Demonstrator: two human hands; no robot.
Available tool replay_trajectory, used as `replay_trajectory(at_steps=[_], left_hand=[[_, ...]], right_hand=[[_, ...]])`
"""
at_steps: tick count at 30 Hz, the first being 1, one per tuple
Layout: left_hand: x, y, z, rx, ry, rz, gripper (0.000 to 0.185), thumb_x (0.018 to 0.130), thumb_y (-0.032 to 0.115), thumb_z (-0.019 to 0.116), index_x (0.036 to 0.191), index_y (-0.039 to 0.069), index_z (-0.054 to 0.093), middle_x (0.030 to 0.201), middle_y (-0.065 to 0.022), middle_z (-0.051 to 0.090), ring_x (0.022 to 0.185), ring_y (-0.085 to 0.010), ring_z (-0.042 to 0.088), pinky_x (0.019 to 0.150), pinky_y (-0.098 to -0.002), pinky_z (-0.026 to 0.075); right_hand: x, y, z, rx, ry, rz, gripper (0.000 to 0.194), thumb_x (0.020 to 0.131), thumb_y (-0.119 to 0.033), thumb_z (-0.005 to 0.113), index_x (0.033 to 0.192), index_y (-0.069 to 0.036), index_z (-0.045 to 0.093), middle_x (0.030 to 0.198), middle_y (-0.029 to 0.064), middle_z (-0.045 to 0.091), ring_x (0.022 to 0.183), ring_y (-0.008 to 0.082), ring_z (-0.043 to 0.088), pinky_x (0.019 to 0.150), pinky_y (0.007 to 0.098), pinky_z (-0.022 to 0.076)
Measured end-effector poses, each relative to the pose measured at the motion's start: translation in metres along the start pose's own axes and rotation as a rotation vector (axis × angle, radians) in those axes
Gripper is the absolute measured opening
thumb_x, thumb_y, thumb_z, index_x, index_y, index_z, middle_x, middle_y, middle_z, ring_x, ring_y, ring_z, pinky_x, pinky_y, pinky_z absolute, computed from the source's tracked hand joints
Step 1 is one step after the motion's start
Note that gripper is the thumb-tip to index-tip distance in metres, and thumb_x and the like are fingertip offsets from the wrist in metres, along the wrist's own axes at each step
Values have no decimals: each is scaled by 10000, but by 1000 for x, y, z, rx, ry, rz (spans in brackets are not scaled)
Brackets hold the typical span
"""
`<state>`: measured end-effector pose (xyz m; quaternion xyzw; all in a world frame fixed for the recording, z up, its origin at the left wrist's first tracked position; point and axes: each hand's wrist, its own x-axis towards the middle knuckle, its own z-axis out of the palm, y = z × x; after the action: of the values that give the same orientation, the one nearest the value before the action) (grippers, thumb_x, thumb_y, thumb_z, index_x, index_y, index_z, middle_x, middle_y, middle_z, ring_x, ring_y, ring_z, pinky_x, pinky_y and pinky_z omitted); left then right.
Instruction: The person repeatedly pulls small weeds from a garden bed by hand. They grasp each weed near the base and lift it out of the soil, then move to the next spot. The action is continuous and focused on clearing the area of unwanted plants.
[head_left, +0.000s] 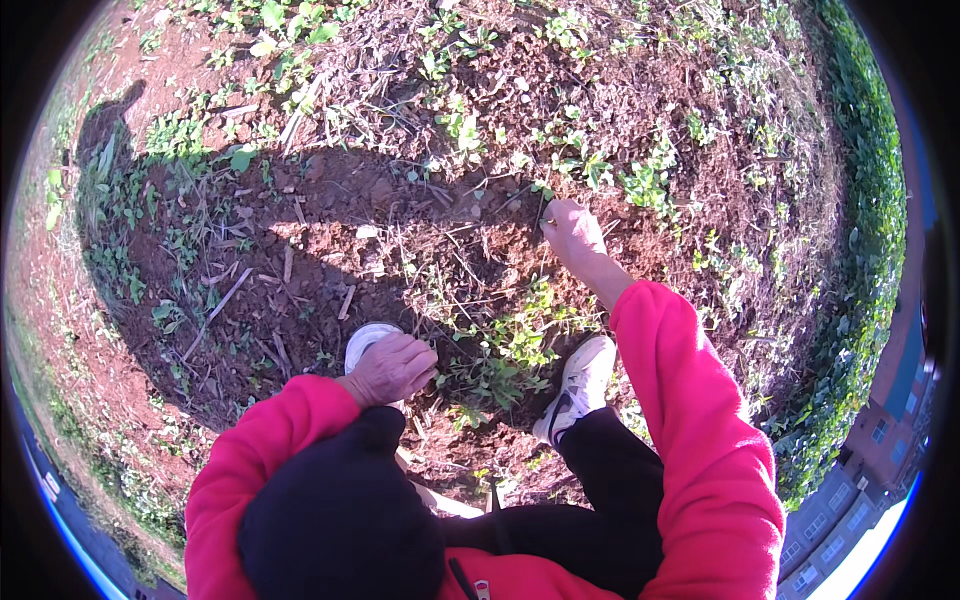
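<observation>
My right hand is stretched forward over the reddish soil, its fingers curled together around a small green plant stem, with leaves showing just beyond the fingertips. My left hand is closed in a loose fist above my left knee, in front of a white shoe; whether anything is inside it cannot be told. Between my feet grows a patch of leafy green weeds. The other white sneaker stands to the right of this patch.
Small green seedlings grow ahead of my right hand. Dry stalks lie on the soil at the left. A dense green hedge runs along the right side, with buildings beyond. My shadow falls over the ground ahead and left.
</observation>
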<state>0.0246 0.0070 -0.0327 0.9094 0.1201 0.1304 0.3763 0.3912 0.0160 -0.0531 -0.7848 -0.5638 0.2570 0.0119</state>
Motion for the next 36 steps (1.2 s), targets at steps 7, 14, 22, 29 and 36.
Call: replay_trajectory(at_steps=[7,14,22,29,36], left_hand=[[0,1,-2,1,-27,-13,285,778,173,757,989,93,583,876,-38,573,776,-221,566,695,-351,461],[0,1,-3,-1,-30,-7,286,782,161,751,999,87,581,889,-45,579,790,-224,576,702,-347,469],[-1,0,0,-2,5,1,277,780,158,751,987,84,583,874,-43,573,774,-223,570,685,-351,466],[-1,-1,0,-9,-8,-3,270,784,165,747,984,87,584,863,-41,566,773,-225,568,686,-351,468],[-2,-1,1,12,4,0,268,794,181,740,990,91,582,880,-41,568,786,-223,568,701,-352,466]], right_hand=[[-20,-14,-25,195,-500,-127,290,921,-316,649,876,-31,632,839,151,657,791,312,648,723,454,508],[23,1,-26,168,198,-108,329,812,-200,767,1049,-65,582,997,136,614,887,303,629,768,437,514],[36,13,-4,341,187,44,125,816,-49,678,892,-25,581,714,135,634,638,316,613,638,410,491],[43,30,-6,786,180,228,102,811,-35,658,858,-2,574,700,67,627,606,132,609,555,292,482],[31,30,-42,538,-491,-106,184,895,-157,705,861,-36,571,760,44,639,680,114,573,610,285,481]])
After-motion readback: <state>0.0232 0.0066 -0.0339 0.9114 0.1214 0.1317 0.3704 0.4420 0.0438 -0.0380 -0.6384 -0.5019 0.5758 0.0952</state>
